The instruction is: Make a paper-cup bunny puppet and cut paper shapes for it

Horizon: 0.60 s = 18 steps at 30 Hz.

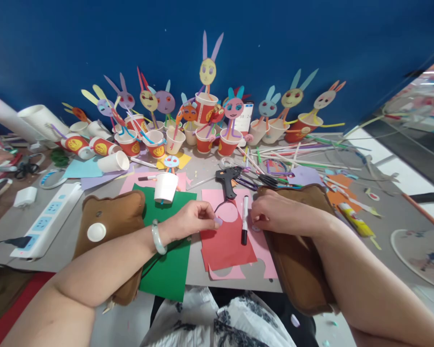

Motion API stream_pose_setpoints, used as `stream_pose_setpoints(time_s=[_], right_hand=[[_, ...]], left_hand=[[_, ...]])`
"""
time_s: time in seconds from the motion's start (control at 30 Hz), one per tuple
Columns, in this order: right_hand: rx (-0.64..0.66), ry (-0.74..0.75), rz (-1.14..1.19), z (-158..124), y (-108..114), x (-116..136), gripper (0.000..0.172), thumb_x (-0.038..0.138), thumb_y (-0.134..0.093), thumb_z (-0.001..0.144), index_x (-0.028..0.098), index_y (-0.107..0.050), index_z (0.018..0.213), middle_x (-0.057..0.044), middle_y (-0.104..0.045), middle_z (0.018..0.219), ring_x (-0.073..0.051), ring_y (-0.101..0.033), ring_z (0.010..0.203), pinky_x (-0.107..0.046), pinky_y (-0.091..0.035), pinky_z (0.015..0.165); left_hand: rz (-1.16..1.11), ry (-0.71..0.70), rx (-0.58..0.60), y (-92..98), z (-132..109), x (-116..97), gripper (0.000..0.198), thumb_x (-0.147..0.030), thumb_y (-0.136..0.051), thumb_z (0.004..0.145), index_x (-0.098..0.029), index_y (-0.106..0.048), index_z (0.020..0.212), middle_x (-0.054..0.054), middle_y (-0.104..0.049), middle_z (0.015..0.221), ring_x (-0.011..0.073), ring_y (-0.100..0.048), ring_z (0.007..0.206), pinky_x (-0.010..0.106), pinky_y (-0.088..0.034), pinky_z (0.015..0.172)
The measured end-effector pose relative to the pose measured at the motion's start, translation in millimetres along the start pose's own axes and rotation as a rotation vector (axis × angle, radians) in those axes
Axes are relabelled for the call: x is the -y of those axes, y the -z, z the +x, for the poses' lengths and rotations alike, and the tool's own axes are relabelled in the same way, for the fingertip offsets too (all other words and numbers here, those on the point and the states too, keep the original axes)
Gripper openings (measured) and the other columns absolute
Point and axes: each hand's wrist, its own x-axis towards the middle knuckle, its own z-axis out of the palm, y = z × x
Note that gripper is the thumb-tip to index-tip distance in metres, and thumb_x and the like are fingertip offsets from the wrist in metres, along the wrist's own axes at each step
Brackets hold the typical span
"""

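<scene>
Your left hand pinches a small lilac paper scrap; right hand apart, beside white-and-black marker, can't tell grip.

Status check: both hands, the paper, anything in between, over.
Left hand: small lilac paper piece at fingertips. Right hand: fingers curled, grip unclear. Between them: pink paper circle and marker, both lying flat.

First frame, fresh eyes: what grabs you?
Probably the paper cups topped with long-eared paper heads, lined up before the blue wall. Next, the black glue gun mid-table, just beyond the red sheet. Then the left hand, a small lilac paper piece at its fingertips, and the right hand beside the marker.
</scene>
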Motion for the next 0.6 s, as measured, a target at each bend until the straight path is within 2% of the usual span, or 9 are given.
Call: stream_pose_setpoints(time_s=[0.17,0.3,0.43,0.6], right_hand=[[0.057,-0.043,-0.002,5,1,3,0.015,0.021,-0.062,0.077,0.020,-0.068,0.064,-0.002,-0.066,0.062,-0.016,-0.057,0.064,-0.028,-0.034,0.071],[-0.049,-0.082,0.044,4,10,6,0.013,0.020,-0.059,0.079,0.019,-0.067,0.069,-0.003,-0.067,0.067,-0.016,-0.057,0.065,-0.027,-0.035,0.065],[-0.159,-0.023,0.225,8,10,20,0.013,0.027,-0.060,0.082,0.018,-0.069,0.080,-0.005,-0.069,0.077,-0.015,-0.058,0.069,-0.025,-0.039,0.063],[-0.177,0.009,0.468,21,-6,36,0.019,0.035,-0.065,0.081,0.017,-0.070,0.087,-0.004,-0.070,0.081,-0.015,-0.060,0.071,-0.024,-0.044,0.065]], left_hand=[[-0.021,-0.006,0.011,-0.5,-1,0,0.034,-0.034,-0.085,0.063,-0.012,-0.060,0.070,0.000,-0.062,0.066,0.0086,-0.056,0.061,0.022,-0.045,0.061],[-0.066,0.019,-0.007,-2.7,-1,-3,0.035,-0.034,-0.086,0.062,-0.012,-0.059,0.069,0.000,-0.061,0.066,0.0092,-0.058,0.063,0.023,-0.046,0.064],[-0.142,0.069,-0.040,-5.8,-2,-8,0.034,-0.035,-0.084,0.063,-0.011,-0.061,0.070,0.001,-0.063,0.067,0.0110,-0.061,0.065,0.025,-0.048,0.068],[-0.122,0.078,-0.072,-6.3,-5,-10,0.027,-0.034,-0.079,0.068,-0.011,-0.065,0.072,0.000,-0.063,0.066,0.0090,-0.057,0.062,0.021,-0.042,0.061]])
